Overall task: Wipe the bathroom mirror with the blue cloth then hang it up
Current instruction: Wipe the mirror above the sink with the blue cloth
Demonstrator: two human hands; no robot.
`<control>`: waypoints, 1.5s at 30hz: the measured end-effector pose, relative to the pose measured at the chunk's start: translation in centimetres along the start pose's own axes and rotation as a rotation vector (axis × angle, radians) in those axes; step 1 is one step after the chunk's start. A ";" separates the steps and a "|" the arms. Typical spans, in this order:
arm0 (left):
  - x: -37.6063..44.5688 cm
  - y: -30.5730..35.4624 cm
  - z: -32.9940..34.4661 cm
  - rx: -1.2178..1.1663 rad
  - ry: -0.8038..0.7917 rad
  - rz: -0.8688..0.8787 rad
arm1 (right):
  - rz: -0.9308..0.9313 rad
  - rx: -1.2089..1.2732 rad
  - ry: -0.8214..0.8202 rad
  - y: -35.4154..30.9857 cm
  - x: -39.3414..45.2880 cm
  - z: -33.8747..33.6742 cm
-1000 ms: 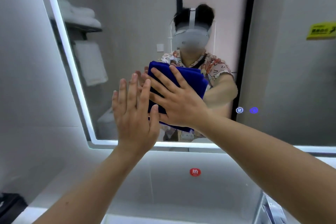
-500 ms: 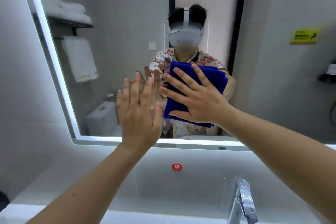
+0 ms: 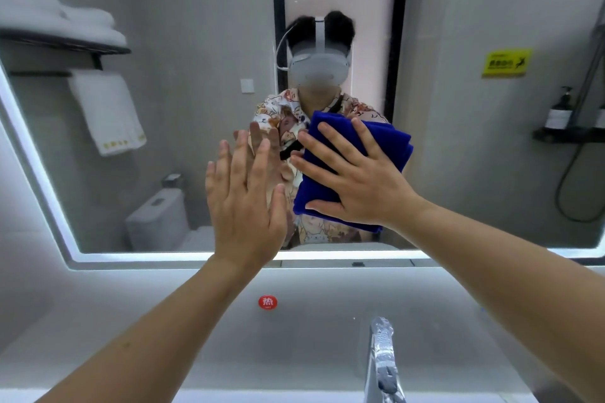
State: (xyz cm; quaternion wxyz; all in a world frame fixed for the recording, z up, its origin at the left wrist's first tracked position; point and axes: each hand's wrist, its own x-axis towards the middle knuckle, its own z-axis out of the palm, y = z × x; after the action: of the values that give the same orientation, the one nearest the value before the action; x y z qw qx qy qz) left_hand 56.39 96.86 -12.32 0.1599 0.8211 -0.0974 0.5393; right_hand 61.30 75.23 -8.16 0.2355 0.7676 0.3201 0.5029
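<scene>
The folded blue cloth lies flat against the mirror, low and centre. The right hand pins it with an open, spread palm, not clenched. The left hand, empty and flat, braces beside it. Risk: bare-palm contact may smear the glass; uneven pressure may let the cloth slip.

Both forearms bare to the frame edge, no sleeves, rings, watch or bands on left hand or right hand. Reflected in mirror: short-sleeved printed shirt, cartoon pattern on pale ground; dark strap across chest; grey headset, white top strap, thin white cable.
</scene>
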 end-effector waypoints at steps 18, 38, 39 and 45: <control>0.4 15.0 4.3 0.119 0.039 0.048 | 0.058 0.018 0.082 9.2 -11.5 0.9; 0.4 30.5 12.5 -0.025 0.005 0.236 | 0.286 0.023 0.159 20.8 -26.5 1.4; 0.5 30.9 12.8 -0.026 0.005 0.255 | 0.302 0.026 0.172 20.9 -26.9 1.5; 1.4 32.9 14.6 -0.042 0.029 0.246 | 0.738 0.060 0.231 21.3 -30.2 2.1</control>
State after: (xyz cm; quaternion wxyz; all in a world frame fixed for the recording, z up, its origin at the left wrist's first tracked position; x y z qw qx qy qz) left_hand 58.43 60.94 -11.24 0.1112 0.7916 -0.2062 0.5643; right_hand 59.90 38.56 -13.19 -0.0214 0.7760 0.0612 0.6274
